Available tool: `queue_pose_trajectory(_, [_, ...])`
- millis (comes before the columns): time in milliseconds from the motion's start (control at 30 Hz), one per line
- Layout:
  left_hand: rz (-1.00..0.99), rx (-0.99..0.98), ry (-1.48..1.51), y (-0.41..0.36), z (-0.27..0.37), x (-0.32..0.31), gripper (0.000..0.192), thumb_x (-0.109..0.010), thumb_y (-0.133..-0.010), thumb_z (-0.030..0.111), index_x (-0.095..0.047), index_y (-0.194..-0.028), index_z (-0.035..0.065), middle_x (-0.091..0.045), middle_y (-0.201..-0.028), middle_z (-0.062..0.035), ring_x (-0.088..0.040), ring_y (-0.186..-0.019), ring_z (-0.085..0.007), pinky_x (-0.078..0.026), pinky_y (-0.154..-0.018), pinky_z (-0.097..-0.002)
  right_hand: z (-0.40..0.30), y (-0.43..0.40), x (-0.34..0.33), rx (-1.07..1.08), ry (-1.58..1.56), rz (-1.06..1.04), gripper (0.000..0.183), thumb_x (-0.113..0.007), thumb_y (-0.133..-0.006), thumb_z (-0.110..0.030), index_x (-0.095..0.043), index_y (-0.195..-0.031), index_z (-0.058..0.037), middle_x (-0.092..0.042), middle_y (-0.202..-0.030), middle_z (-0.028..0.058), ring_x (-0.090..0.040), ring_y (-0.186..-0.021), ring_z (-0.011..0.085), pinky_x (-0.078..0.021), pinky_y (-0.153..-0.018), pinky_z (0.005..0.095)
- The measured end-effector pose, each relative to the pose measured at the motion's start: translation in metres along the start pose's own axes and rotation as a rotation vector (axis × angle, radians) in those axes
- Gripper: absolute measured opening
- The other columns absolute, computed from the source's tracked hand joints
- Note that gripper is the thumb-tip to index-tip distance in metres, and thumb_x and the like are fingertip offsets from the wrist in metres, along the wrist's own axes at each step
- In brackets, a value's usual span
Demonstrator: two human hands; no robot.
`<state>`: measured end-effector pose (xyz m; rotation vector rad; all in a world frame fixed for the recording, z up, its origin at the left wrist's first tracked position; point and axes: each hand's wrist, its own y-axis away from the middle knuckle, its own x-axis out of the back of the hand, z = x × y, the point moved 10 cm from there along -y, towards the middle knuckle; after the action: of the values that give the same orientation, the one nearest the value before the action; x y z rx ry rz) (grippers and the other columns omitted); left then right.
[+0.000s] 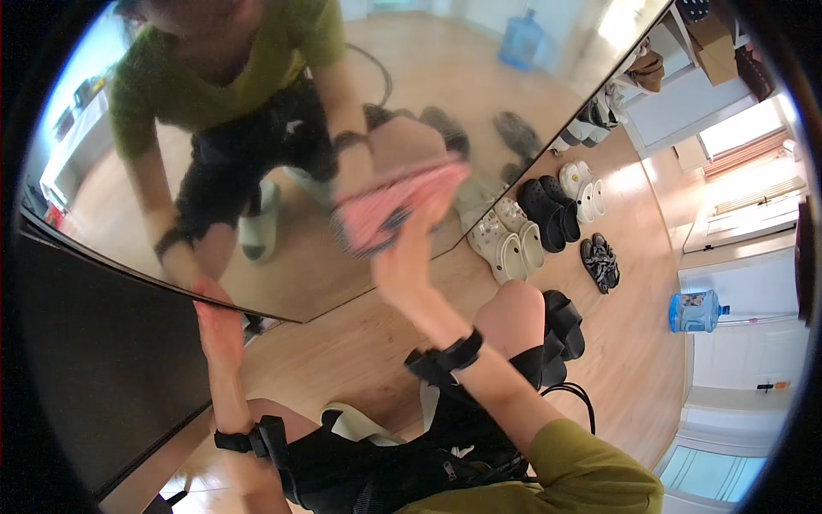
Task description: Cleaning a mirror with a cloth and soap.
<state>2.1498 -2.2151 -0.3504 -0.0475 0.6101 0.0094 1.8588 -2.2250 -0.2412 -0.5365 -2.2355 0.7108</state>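
Note:
A large mirror [308,270] fills the upper left, its lower edge slanting down towards the floor. My right hand [408,257] presses a folded pink cloth [369,218] with a dark patch against the glass; both are blurred. The mirror reflects the cloth, my arms and my crouched body. At the mirror's lower left edge, my left hand [221,337] touches the rim. Whether its fingers curl around that rim is not clear. Black straps [462,350] circle both wrists.
White clogs [510,241], black clogs [549,212], patterned sandals [600,263] and black slides [564,327] stand on the wood floor to the right. Farther right is a blue water jug [695,311]. A dark panel [115,353] rises at left, and a black cable [581,392] loops beside my leg.

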Motion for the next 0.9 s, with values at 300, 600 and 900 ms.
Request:
queue_pose_trajectory(300, [0.078, 0.042, 0.027, -0.004, -0.016, -0.008, 0.058, -0.041, -0.083, 0.045, -0.025, -0.129, 0.013, -0.023, -0.134, -0.0003, -0.018, -0.124, -0.0158, -0.011, -0.102, -0.0355, 0.217, 0.056, 0.031, -0.818, -0.78, 0.644, 0.033, -0.032, -0.088, -0.039, -0.039, -0.085, -0.0074, -0.041, -0.062, 0.0032, -0.039, -0.047, 0.0117, -0.0312, -0.039, 0.0241])
queue_pose_trajectory(600, [0.003, -0.012, 0.04, -0.002, -0.004, -0.003, 0.053, -0.041, -0.084, 0.043, -0.031, -0.124, 0.0085, -0.031, -0.128, 0.001, -0.022, -0.122, -0.0125, -0.011, -0.102, -0.0321, 0.076, 0.094, -0.035, -0.56, -0.318, 0.263, 0.051, -0.037, -0.089, -0.022, -0.013, -0.127, 0.0005, -0.037, -0.114, 0.0107, -0.038, -0.102, 0.0177, -0.0293, -0.088, 0.03])
queue_pose_trajectory(900, [0.025, -0.025, 0.137, -0.005, -0.008, -0.03, 0.044, -0.048, -0.082, 0.037, -0.039, -0.116, 0.012, -0.039, -0.121, -0.0007, -0.031, -0.116, -0.0147, -0.017, -0.101, -0.0304, 0.288, 0.094, 0.029, -0.883, -0.648, 0.854, 0.038, -0.025, -0.087, -0.043, -0.036, -0.07, -0.0105, -0.042, -0.056, 0.0043, -0.037, -0.039, 0.0165, -0.0323, -0.035, 0.0289])
